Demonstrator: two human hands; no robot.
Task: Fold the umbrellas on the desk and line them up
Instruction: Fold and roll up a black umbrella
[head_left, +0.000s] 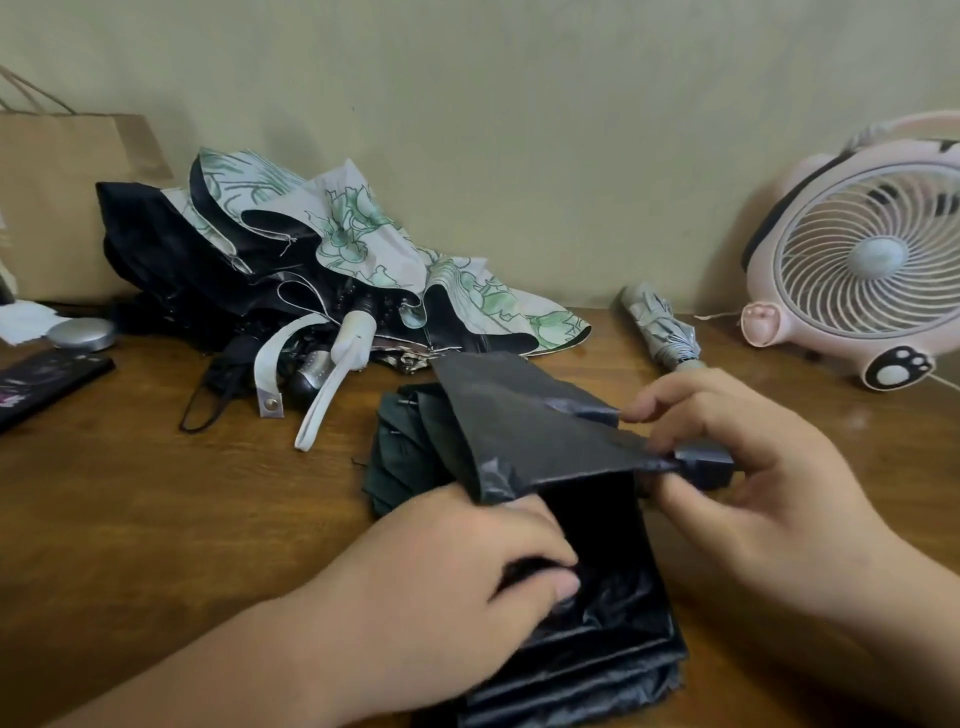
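Here your left hand (457, 566) gripped bunched folds of the black umbrella (540, 441) on the bench (156, 493), front centre; your right hand (763, 467) pinched its strap tab (704, 462). Folded grey umbrella (660, 327) lay behind.

A brown paper bag (62, 208) stood at the back left corner of the desk (130, 493), a round silver tin (82, 334) near it; a pink fan (857, 260) sat back right

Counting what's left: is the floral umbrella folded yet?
Not folded. The floral umbrella lies on the desk with its canopy loose in spread flaps and its white strap unfastened.
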